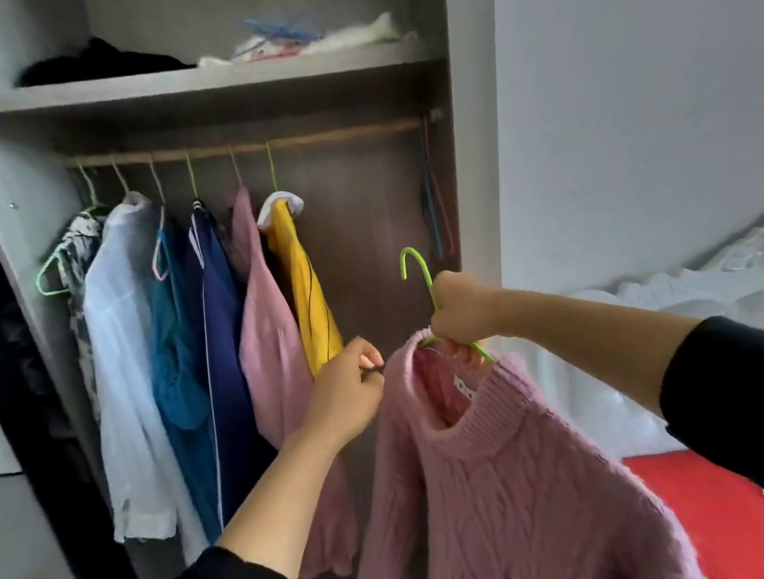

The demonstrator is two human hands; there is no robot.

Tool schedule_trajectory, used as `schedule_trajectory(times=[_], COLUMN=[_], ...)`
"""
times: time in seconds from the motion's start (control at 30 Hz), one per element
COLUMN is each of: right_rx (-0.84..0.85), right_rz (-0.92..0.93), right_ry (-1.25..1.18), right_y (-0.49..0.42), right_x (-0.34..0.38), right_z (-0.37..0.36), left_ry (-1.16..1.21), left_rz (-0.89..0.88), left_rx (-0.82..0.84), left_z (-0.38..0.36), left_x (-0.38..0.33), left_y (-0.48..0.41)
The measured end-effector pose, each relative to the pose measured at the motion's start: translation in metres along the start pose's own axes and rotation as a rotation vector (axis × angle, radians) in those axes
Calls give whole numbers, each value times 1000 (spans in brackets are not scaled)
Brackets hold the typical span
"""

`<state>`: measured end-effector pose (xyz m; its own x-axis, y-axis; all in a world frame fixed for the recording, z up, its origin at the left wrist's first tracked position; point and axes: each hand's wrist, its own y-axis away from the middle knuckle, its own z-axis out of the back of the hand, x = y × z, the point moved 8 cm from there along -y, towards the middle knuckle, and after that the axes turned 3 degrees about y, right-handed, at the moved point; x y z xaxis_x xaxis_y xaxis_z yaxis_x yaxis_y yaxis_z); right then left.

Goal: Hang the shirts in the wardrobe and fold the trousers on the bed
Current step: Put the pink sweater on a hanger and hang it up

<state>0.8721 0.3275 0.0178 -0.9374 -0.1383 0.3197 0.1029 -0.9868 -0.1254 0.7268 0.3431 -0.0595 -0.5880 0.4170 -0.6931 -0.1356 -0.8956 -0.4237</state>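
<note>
Grey wardrobe (pixel 467 177) is standing open with shirts (pixel 210 344) hanging inside, bed (pixel 730 510) off right. Fuzzy pink sweater (pixel 509 493) is dangling before it on a green hanger (pixel 416 264), right hand (pixel 462 307) gripping the hanger. Left hand (pixel 341 394) is pinching something by its shoulder, can't tell what.

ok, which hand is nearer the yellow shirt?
Left. Left hand, pinching the pink sweater, is just below the yellow shirt; right hand grips the green hanger, farther right.
</note>
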Motion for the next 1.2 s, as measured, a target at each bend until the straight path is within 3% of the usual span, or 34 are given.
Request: schedule_trajectory(times=[0.13,0.4,0.67,1.0,1.2], right_rx=[-23,-144,-353,-615,-634], right_rz=[-39,-134,-258,-193,-109], right_ry=[-43,-123,-275,-345,-371], right_y=[-56,-161,-260,-371,-422], right_x=[9,26,36,60,80], right_z=[-8,2,31,86,100], left_ry=[-126,-378,-433,-573,-686], left_rz=[-41,-309,-479,-339,-249], left_rx=[-20,-127,-233,-238,-226], left_z=[24,67,120,162,174], left_x=[22,31,28,42,59], left_y=[-58,-188,-305,-418,-465])
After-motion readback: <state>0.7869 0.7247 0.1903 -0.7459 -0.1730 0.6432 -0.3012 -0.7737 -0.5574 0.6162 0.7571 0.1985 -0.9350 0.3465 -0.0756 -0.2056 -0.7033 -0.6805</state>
